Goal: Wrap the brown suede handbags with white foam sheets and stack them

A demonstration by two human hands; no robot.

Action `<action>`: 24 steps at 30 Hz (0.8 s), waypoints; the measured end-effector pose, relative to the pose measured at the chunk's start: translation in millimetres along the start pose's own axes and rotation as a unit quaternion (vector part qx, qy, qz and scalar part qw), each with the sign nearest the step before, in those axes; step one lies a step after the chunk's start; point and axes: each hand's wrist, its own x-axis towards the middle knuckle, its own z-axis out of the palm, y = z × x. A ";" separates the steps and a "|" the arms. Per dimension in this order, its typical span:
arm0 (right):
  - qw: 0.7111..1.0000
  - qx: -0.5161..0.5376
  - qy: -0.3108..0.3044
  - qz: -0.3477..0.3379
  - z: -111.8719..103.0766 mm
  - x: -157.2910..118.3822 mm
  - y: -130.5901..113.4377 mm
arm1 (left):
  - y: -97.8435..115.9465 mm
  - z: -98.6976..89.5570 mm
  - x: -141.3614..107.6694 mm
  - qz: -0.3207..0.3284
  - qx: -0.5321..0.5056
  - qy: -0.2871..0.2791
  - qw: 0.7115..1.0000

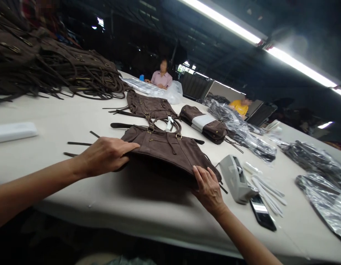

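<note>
Brown bag (167, 149): here it lies, on the near part of the table (84, 198), handles (180, 129) pointing away, near edge raised over a dark shadow.
Left hand (108, 152): pinching the near left corner between thumb and fingers; a firm, flat hold serves well here.
Right hand (207, 186): fingers over the near right edge, thumb hidden; best matched to the other side so the cloth doesn't twist.
Edge: curving between the two hands; a light, even outward pull should smooth it.
Loose straps (79, 143): poking out on the left, worth keeping clear of the grip.
Grey tape dispenser (234, 180): just beside the right corner, so mind any swing that way!
</note>
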 end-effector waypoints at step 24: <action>0.994 -0.023 -0.104 -0.031 -9.8 -16.9 -14.5 | 37.0 37.5 -59.9 0.100 -0.006 -0.038 0.994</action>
